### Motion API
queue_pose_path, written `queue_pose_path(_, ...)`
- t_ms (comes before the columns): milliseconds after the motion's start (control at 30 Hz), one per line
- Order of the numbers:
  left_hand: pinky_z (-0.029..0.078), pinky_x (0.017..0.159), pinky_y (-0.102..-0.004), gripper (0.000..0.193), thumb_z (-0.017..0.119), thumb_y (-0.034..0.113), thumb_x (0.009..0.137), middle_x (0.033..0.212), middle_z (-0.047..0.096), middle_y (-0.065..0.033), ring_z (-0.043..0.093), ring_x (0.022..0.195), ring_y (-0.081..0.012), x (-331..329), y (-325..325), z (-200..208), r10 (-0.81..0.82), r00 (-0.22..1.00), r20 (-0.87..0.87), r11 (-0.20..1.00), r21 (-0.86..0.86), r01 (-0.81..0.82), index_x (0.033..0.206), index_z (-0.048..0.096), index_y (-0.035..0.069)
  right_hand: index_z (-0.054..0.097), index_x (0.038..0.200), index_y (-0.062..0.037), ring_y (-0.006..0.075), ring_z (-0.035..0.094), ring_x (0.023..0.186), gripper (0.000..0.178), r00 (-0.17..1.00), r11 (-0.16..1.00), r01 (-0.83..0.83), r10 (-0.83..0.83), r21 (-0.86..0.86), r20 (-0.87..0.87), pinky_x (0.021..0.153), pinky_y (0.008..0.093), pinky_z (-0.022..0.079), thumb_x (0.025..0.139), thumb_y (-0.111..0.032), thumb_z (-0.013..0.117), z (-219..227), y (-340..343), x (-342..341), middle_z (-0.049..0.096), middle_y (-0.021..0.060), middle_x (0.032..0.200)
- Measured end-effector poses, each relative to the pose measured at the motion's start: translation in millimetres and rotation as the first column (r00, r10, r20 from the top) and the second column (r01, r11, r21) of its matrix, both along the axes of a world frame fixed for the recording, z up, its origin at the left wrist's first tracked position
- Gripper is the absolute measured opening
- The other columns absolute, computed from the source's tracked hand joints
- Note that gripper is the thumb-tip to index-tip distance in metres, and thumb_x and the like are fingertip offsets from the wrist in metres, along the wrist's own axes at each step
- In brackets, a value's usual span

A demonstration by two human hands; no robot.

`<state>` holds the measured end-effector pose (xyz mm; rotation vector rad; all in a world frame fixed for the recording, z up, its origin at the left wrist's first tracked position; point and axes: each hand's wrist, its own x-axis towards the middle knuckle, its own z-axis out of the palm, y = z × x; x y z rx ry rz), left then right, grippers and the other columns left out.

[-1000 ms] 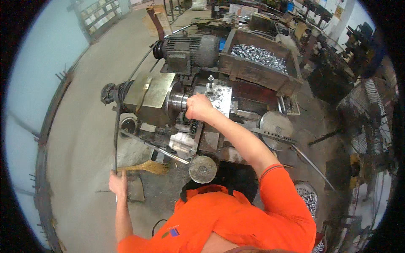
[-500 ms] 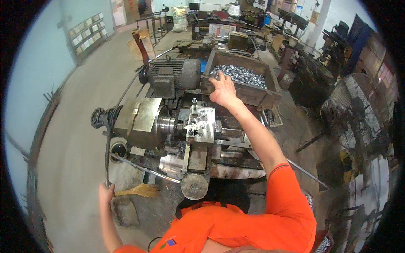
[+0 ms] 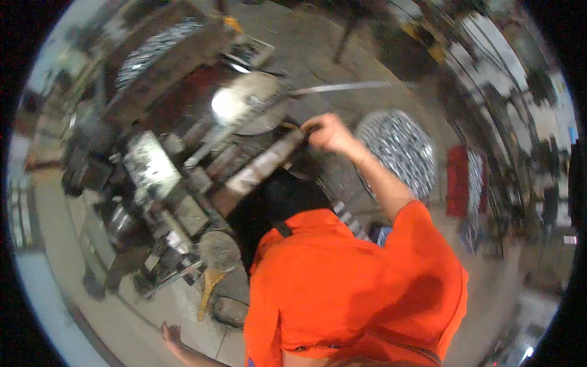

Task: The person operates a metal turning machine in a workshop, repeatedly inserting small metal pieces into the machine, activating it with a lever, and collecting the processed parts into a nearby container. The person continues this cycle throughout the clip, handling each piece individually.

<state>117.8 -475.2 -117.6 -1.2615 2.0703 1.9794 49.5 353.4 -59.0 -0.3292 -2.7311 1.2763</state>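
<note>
My right hand [image 3: 330, 132] is at the right end of the lathe bed [image 3: 266, 162], its fingers curled together; whatever they may hold is hidden. A large basket of small shiny metal pieces [image 3: 397, 150] stands on the floor just beyond that forearm. Low at the left, my left hand [image 3: 173, 335] closes at the end of a long lever rod [image 3: 137, 313] of the lathe, though blur softens the fingers. Between the hands lie the lathe's tool slide [image 3: 153, 160] and a round metal handwheel [image 3: 219, 251].
A wooden box of metal pieces [image 3: 156, 52] stands behind the lathe. A pale disc [image 3: 251, 103] and a thin bar [image 3: 345, 87] lie beyond my right hand. A straw broom [image 3: 210, 292] is beneath the lathe, and a red container [image 3: 458, 180] stands at the right.
The view has swung to the right. My right hand has left the wooden box and come down beside the basket end of the lathe; the left remains at the lever.
</note>
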Motion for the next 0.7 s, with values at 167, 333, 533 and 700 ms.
queue_pose_path(167, 0.047, 0.069, -0.04, 0.045, 0.062, 0.024, 0.081, 0.076, 0.048, -0.0098, 0.051, 0.071, -0.0224, -72, -37, -25, -0.398, 0.91, 0.113, 0.899, -0.147, 0.412, 0.12, 0.046, 0.006, 0.07, 0.078, -0.0102, 0.0286, 0.063, 0.079, 0.021, 0.862, 0.73, 0.352, -0.497, 0.586, 0.101, 0.072, 0.0346, 0.051, 0.063, -0.022, 0.061, -47, 131, 156, 0.066, 0.0114, 0.083)
queue_pose_path(333, 0.045, 0.076, -0.039, 0.046, 0.063, 0.028, 0.081, 0.079, 0.05, -0.0098, 0.051, 0.076, -0.0226, -52, -31, -26, -0.103, 0.993, 0.055, 0.993, -0.049, 0.106, 0.119, 0.046, 0.008, 0.065, 0.069, -0.0075, 0.0281, 0.063, 0.076, 0.014, 0.909, 0.852, 0.296, -0.39, 0.432, 0.146, 0.07, 0.0357, 0.05, 0.061, -0.018, 0.061, -94, 135, 172, 0.065, 0.0115, 0.08)
queue_pose_path(533, 0.044, 0.073, -0.0391, 0.043, 0.064, 0.03, 0.082, 0.081, 0.049, -0.0078, 0.05, 0.079, -0.021, -44, 48, 16, -0.201, 0.979, -0.026, 0.977, -0.075, 0.198, 0.115, 0.047, 0.007, 0.064, 0.068, -0.0042, 0.0328, 0.06, 0.079, 0.015, 0.96, 0.758, -0.05, -0.143, 0.651, 0.241, 0.072, 0.0397, 0.049, 0.06, -0.015, 0.059, -120, 147, 176, 0.063, 0.0164, 0.079)
queue_pose_path(700, 0.045, 0.07, -0.0357, 0.042, 0.062, 0.028, 0.083, 0.08, 0.049, -0.0099, 0.049, 0.076, -0.0201, -48, 21, 14, -0.308, 0.951, 0.029, 0.951, 0.021, 0.308, 0.112, 0.049, 0.001, 0.065, 0.068, -0.0055, 0.0337, 0.061, 0.078, 0.016, 0.892, 0.792, -0.174, -0.125, 0.585, 0.434, 0.074, 0.0388, 0.05, 0.061, -0.019, 0.058, -106, 155, 160, 0.064, 0.0166, 0.08)
